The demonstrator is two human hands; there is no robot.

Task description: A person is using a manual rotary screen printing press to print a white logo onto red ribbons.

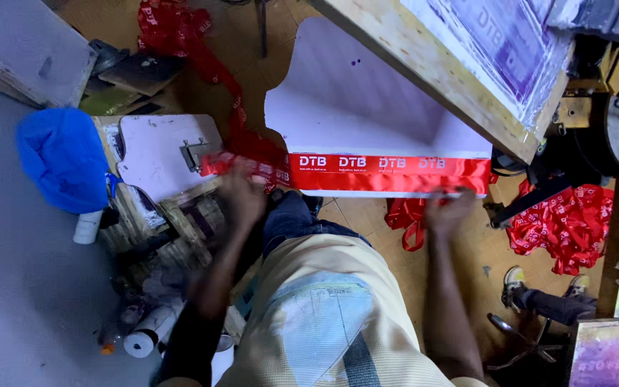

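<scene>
cramped print shop, tan tile floor (367, 215) w/ clutter all round, seen from overhead. far left: grey slab of floor or wall, then a blue plastic bag (62, 158) slumped by a small wooden stand (166, 154) w/ a pale board and metal clip on top. below that, paper rolls (145, 337) and a white bottle (87, 227) lying about.

moving in: left hand (241, 193) is blurred, down on the red printed ribbon (388, 172) right where it leaves the pale platen (367, 107). fingers look curled on the ribbon but blur's too heavy, can't tell if it's pinched or just pressed. more ribbon trails off up-left across the floor in a loose red line.

centre: ribbon lies flat and taut along the near edge of the platen, white lettering facing up, repeated along it. person's jeans knee and cream shirt fill the bottom.

right hand (449, 211) sits at the ribbon's right end, fingertips up against its lower edge, fingers bent; grip closed on it or only touching, can't tell.

above right: wooden-framed print screen (481, 64) tilted up over the platen, purple-stained mesh. far right: heap of red ribbon (564, 226) on the floor beside press metalwork, another person's shoes (514, 283) near it.
</scene>
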